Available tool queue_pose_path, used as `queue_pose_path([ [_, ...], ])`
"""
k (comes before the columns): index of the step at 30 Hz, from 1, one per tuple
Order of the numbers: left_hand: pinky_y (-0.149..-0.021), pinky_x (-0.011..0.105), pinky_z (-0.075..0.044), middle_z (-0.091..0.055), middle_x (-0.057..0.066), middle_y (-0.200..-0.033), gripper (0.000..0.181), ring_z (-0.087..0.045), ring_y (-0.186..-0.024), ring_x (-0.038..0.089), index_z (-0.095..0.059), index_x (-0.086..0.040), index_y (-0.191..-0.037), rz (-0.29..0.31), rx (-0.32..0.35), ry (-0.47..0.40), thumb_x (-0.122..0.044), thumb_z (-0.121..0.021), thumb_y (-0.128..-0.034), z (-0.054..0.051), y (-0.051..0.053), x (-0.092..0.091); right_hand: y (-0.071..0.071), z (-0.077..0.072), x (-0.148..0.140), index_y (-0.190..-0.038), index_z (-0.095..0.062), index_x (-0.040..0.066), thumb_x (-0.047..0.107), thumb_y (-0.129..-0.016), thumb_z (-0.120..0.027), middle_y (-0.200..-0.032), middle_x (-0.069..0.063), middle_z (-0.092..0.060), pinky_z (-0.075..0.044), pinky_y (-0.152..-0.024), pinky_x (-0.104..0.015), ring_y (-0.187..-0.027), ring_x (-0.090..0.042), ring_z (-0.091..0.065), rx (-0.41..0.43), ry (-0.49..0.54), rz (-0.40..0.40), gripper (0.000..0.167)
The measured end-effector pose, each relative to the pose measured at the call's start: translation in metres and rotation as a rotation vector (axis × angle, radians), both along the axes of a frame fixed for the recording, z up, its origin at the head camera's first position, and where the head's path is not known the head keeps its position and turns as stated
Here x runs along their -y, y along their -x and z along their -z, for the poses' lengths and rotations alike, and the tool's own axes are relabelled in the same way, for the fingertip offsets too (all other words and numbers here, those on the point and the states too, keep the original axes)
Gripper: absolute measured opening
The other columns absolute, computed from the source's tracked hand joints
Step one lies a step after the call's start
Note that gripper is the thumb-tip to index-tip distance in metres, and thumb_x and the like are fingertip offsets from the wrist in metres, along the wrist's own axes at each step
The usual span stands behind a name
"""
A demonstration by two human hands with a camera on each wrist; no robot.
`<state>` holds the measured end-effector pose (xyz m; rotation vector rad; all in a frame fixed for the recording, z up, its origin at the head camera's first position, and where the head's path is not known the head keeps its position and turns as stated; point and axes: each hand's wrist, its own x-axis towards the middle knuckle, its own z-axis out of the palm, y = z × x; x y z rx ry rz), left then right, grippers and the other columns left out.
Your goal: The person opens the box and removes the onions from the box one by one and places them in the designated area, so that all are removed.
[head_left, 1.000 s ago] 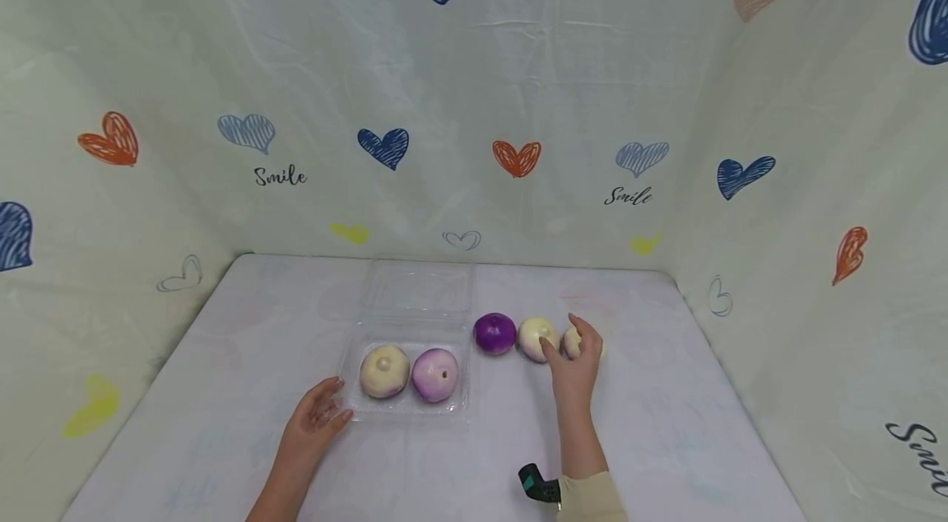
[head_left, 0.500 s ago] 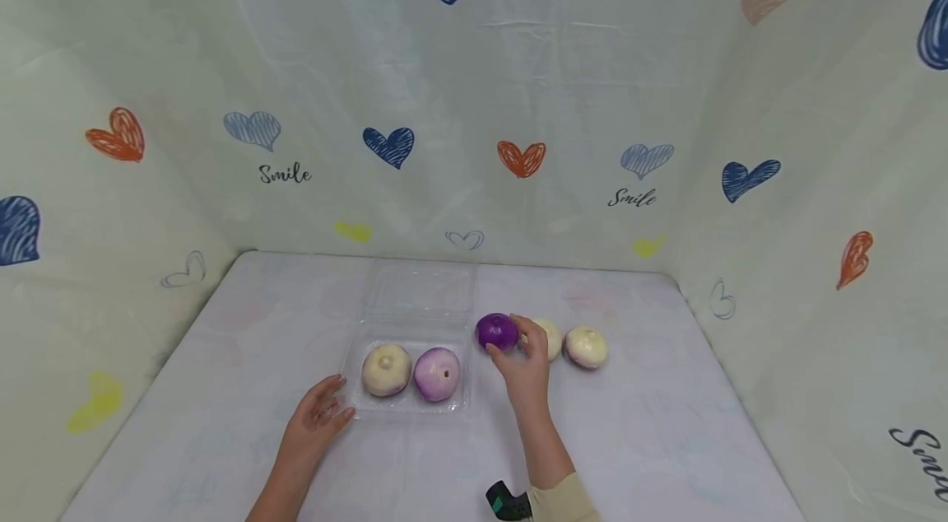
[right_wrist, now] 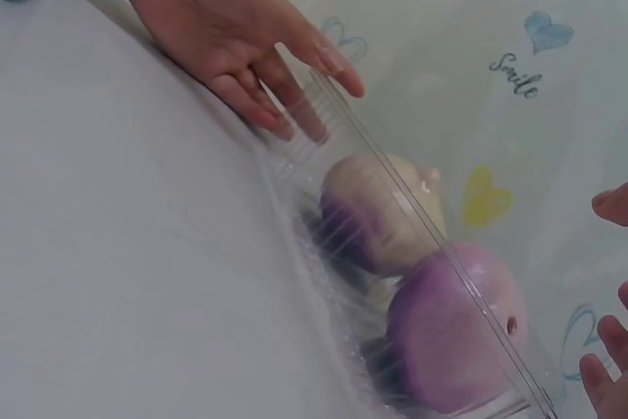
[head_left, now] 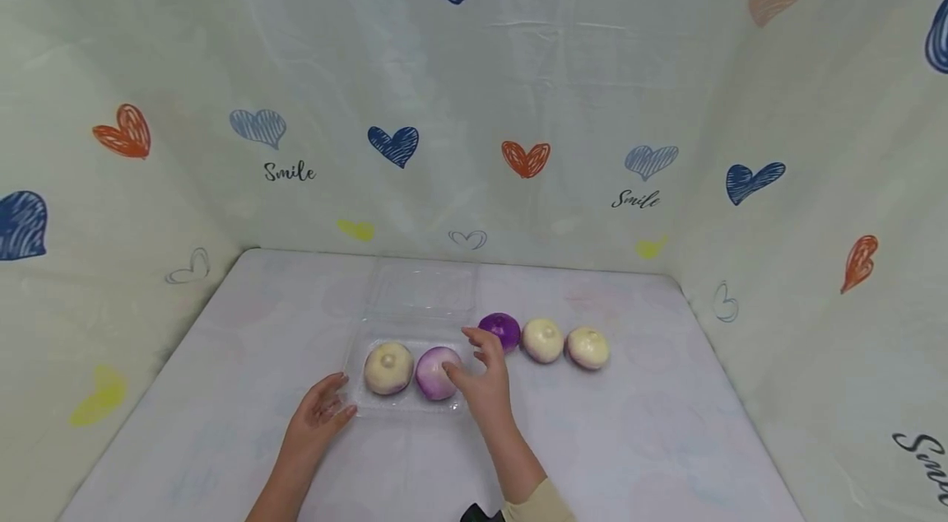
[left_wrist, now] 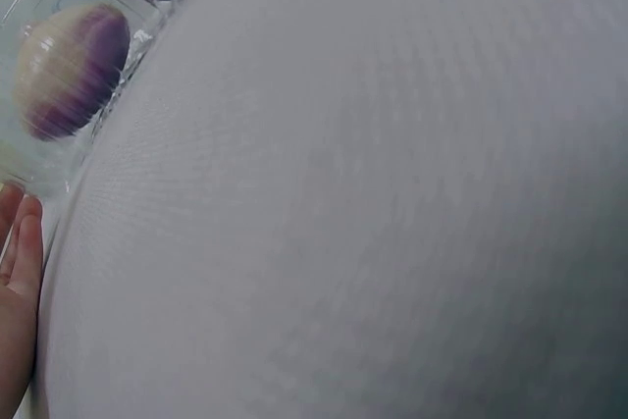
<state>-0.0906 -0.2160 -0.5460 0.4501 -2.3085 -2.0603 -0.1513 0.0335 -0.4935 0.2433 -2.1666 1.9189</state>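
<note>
In the head view a clear plastic box holds two round vegetables that look like onions or turnips: a cream one with purple patches and a pinkish-purple one. My left hand touches the box's near left corner, thumb and fingers spread and relaxed; the left wrist view shows its fingers nearly straight. My right hand hovers at the box's right side with thumb and fingers apart, holding nothing. Its thumb overlaps the pinkish vegetable; whether they touch I cannot tell. Right fingertips show at the right wrist view's edge.
A dark purple vegetable, partly behind my right hand, and two cream ones, nearer and farther right, form a row right of the box. The transparent lid lies folded back. A heart-patterned curtain surrounds the table.
My right hand has moved left, from the rightmost cream vegetable past the other loose ones to the box's right side. My left hand keeps its place at the box.
</note>
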Motion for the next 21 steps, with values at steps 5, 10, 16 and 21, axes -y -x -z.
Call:
queue_pose_path([
  [5, -0.091, 0.005, -0.036, -0.043, 0.012, -0.147, 0.066, -0.042, -0.126, 0.020, -0.041, -0.010, -0.144, -0.005, 0.007, 0.005, -0.014, -0.075, -0.0868, 0.000, 0.000, -0.001, -0.005, -0.002, 0.012, -0.122, -0.062, 0.007, -0.002, -0.074, -0.080, -0.123, -0.007, -0.058, -0.034, -0.104, -0.051, -0.120, -0.029, -0.048, 0.070, -0.050, -0.069, 0.051],
  [10, -0.091, 0.005, -0.036, -0.044, 0.014, -0.146, 0.065, -0.043, -0.124, 0.019, -0.041, -0.008, -0.143, -0.003, -0.020, 0.007, -0.013, -0.074, -0.0873, -0.001, 0.000, -0.002, 0.001, 0.007, 0.019, -0.119, -0.065, 0.010, 0.009, -0.074, -0.082, -0.118, 0.002, -0.062, -0.038, -0.103, -0.046, -0.119, -0.023, -0.048, 0.055, -0.193, -0.163, 0.049],
  [16, -0.090, 0.004, -0.036, -0.045, 0.014, -0.145, 0.063, -0.045, -0.115, 0.007, -0.043, -0.007, -0.142, -0.010, -0.024, 0.015, -0.010, -0.074, -0.0873, -0.001, 0.000, -0.002, 0.012, 0.005, 0.026, -0.113, -0.068, 0.009, 0.011, -0.071, -0.086, -0.110, -0.001, -0.065, -0.044, -0.095, -0.037, -0.109, -0.021, -0.052, -0.156, -0.495, -0.253, 0.046],
  [21, -0.089, 0.003, -0.036, -0.043, 0.015, -0.146, 0.064, -0.043, -0.125, 0.021, -0.041, -0.007, -0.143, -0.004, -0.009, 0.015, -0.011, -0.073, -0.0878, -0.002, 0.000, -0.002, 0.020, -0.001, 0.034, -0.115, -0.068, 0.011, 0.017, -0.073, -0.087, -0.112, 0.000, -0.065, -0.043, -0.099, -0.035, -0.112, -0.020, -0.053, -0.125, -0.605, -0.340, 0.046],
])
